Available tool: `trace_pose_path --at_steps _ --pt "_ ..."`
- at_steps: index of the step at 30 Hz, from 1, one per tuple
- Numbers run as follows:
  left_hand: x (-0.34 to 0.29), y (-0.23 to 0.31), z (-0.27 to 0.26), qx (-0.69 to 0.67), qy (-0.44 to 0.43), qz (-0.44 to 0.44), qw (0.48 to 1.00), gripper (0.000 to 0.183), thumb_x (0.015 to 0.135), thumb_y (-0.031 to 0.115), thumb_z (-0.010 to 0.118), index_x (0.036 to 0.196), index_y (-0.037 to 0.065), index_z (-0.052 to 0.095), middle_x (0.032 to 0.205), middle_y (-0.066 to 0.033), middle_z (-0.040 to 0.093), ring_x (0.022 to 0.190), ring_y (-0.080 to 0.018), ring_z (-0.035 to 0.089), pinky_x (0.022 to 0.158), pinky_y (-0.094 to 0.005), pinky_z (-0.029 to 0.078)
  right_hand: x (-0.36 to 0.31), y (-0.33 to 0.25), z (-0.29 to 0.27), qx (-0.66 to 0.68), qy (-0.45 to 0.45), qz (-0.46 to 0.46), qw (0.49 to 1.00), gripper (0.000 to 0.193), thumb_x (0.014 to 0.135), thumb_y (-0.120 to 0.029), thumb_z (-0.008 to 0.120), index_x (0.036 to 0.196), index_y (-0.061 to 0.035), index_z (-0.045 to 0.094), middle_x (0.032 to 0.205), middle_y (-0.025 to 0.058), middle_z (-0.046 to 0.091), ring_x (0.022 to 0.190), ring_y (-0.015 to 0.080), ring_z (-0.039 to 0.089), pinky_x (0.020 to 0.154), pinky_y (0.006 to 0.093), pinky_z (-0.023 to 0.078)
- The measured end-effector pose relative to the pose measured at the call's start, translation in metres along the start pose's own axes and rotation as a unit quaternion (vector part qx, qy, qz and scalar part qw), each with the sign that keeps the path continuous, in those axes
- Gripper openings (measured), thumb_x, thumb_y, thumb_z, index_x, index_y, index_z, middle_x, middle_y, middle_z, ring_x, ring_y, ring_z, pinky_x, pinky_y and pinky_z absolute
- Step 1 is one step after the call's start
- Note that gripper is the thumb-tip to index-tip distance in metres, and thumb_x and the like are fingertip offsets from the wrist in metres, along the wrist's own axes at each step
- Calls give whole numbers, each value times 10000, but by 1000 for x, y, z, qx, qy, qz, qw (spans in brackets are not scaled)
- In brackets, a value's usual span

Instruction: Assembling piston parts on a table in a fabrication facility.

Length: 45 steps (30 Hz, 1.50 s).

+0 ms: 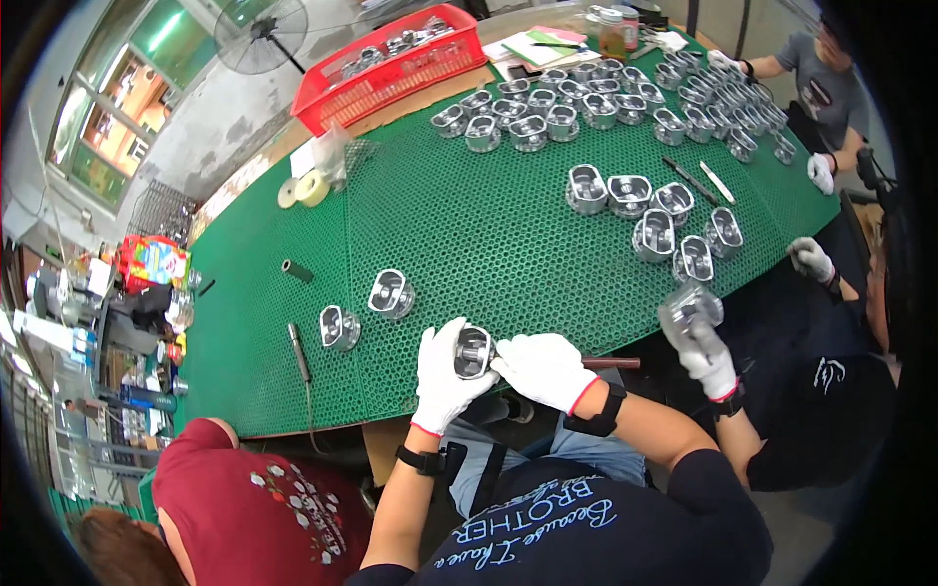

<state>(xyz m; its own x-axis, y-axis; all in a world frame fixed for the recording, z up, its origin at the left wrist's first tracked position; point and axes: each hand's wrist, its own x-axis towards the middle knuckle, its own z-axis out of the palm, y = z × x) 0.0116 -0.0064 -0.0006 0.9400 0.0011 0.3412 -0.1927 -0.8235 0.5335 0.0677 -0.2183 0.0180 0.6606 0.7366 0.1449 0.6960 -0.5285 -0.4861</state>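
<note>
My left hand [442, 383], in a white glove with a red cuff, is closed around a silver metal piston [473, 354]. The piston's hollow side faces up, above the near edge of the green table. My right hand [547, 371], gloved alike, has its fingers pinched together against the piston's right side; whether something small is between them is hidden. Two more pistons stand left of my hands, one piston [391, 294] farther off and another piston [340, 328] nearer. A dark reddish rod [612, 362] lies at the table edge beside my right wrist.
The green mesh-topped table [440, 225] bears several pistons [529, 133] in rows. A red crate [391, 64] stands at the back. At left lie a metal pen-like tool with a cord [299, 352] and a dark tube [297, 271]. A co-worker's gloved hand [705, 359] holds a piston at right.
</note>
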Motion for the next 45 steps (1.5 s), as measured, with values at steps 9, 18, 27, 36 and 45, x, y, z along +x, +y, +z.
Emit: trace_pose_path --at_steps 9,18,27,36,45 --pt "2 -4 -6 12 26 50 998 932 575 389 963 1374 73 603 1367 -183 605 1292 -420 550 1132 -534 429 -42 19 -16 7 20 67 998 274 1020 -354 563 963 -138 721 760 110 681 702 329 693 626 479 540" --pt "10 6 -21 77 43 52 995 883 603 503 910 1337 91 642 1331 -152 633 1291 -416 546 1158 -532 392 -8 -9 -6 -42 49 41 997 204 933 -318 704 935 -114 691 789 117 670 750 335 689 669 477 537" --pt "2 1 -29 31 23 35 999 785 641 469 901 1280 87 654 1078 -111 690 1087 -302 649 1075 -447 411 -110 31 -50 42 52 145 987 250 788 -232 864 947 -56 786 808 127 727 730 303 718 693 401 563" --pt "-31 -49 -109 79 110 -173 976 674 593 334 910 1182 105 676 1004 -141 710 947 -374 645 856 -491 521 -136 40 -59 205 176 316 909 204 911 -152 791 1019 14 740 787 17 697 729 73 606 698 281 521" --pt "-34 -105 -103 -70 175 -257 948 884 584 212 921 1378 3 594 1193 -192 702 1081 -366 675 982 -451 539 -96 102 -79 340 331 327 817 222 1006 -106 677 1206 -30 735 873 -22 670 707 47 586 639 230 492"
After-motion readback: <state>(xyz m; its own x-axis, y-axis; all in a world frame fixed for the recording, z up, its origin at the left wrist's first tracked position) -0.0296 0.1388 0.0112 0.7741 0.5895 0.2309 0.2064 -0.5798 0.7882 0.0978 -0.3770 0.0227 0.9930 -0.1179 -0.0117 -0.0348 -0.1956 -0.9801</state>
